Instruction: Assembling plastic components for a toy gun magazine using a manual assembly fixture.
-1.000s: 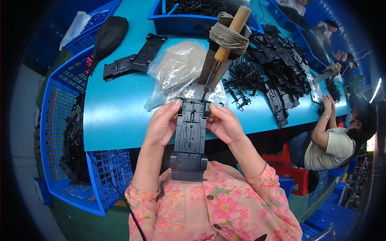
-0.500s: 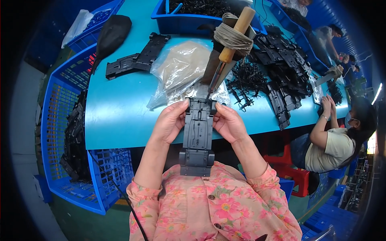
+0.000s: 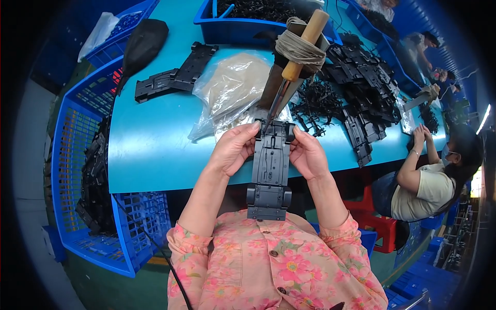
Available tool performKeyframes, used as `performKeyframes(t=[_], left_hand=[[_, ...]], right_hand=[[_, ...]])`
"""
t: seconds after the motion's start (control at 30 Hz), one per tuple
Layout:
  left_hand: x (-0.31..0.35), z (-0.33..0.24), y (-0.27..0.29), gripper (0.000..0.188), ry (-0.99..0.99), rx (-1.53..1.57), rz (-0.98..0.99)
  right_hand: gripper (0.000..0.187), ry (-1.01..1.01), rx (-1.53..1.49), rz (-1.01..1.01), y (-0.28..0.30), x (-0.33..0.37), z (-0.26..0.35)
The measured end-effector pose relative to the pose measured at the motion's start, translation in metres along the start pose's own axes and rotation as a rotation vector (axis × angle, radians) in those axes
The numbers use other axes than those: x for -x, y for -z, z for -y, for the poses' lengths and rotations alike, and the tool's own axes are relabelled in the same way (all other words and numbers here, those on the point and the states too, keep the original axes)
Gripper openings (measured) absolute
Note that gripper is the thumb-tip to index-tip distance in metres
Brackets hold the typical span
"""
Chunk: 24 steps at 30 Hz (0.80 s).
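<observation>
A long black plastic chassis plate [image 3: 270, 160] is held between my hands in front of my chest, over the table's near edge. My left hand [image 3: 235, 150] grips its upper left side, thumb on top. On the upper right side, my right hand [image 3: 309, 155] grips it the same way, fingers curled underneath. A soldering iron [image 3: 309, 39] with a wooden handle, bound with cloth strips to an upright support, points down at the plate. Its tip is at the plate's far end, left of the middle; whether it touches cannot be told.
Behind the plate lies a clear plastic bag [image 3: 235, 77]. Similar black plates [image 3: 361, 77] and small black parts [image 3: 318, 101] are heaped on the right. A blue crate [image 3: 126, 232] with black parts stands at the left. A person [image 3: 426, 186] sits at the right.
Both my hands have shifted the chassis plate to the right and slightly away from me. The iron's tip, earlier near the plate's far right corner, is now nearer its far left corner.
</observation>
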<state>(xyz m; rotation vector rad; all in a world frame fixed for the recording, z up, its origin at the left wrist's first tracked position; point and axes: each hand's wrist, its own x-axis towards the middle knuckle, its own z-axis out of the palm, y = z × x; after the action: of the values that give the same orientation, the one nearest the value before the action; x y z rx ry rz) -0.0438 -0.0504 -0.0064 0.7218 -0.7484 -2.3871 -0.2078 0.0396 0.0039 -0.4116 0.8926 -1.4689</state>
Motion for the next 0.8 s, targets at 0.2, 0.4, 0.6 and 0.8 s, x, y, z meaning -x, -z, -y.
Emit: performKeyframes(t=[0.2, 0.4, 0.6, 0.8], left_hand=[[0.0, 0.0, 0.0, 0.02, -0.018, 0.024, 0.025], [-0.003, 0.001, 0.004, 0.02, -0.012, 0.043, 0.045], [-0.002, -0.001, 0.0, 0.019, -0.025, 0.034, 0.049], [0.0, -0.004, -0.007, 0.023, -0.022, 0.006, -0.011]], right_hand=[[0.022, 0.014, -0.009, 0.009, -0.005, 0.003, 0.004], [0.022, 0.019, -0.009, 0.008, -0.009, 0.004, 0.006], [0.021, 0.03, -0.014, 0.008, -0.01, 0.004, 0.006], [0.021, 0.023, -0.018, 0.026, -0.01, 0.004, 0.008]])
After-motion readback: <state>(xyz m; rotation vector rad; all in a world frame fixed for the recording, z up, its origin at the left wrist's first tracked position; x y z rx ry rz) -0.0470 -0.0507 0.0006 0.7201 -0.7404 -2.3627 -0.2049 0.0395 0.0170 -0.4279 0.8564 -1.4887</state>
